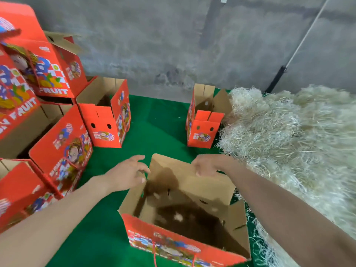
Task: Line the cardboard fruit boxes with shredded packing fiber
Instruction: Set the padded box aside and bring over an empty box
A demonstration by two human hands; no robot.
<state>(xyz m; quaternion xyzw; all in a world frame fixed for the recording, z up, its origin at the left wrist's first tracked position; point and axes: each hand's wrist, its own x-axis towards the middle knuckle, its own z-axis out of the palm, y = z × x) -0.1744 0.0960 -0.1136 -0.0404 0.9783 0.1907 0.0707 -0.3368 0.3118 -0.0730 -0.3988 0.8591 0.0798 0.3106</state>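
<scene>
An open red cardboard fruit box (227,224) stands on the green mat right in front of me, its brown inside bare. My left hand (126,173) hovers at the box's far left corner, fingers spread and loosely bent, holding nothing. My right hand (209,164) grips the top edge of the far flap. A big heap of pale shredded packing fiber (292,135) lies to the right, touching the box's right side.
Two more open red boxes stand farther back, one left of centre (105,114) and one (204,120) against the fiber heap. A pile of red fruit boxes (38,105) fills the left side. A grey concrete wall (154,45) closes the back. Green mat (158,128) shows between the boxes.
</scene>
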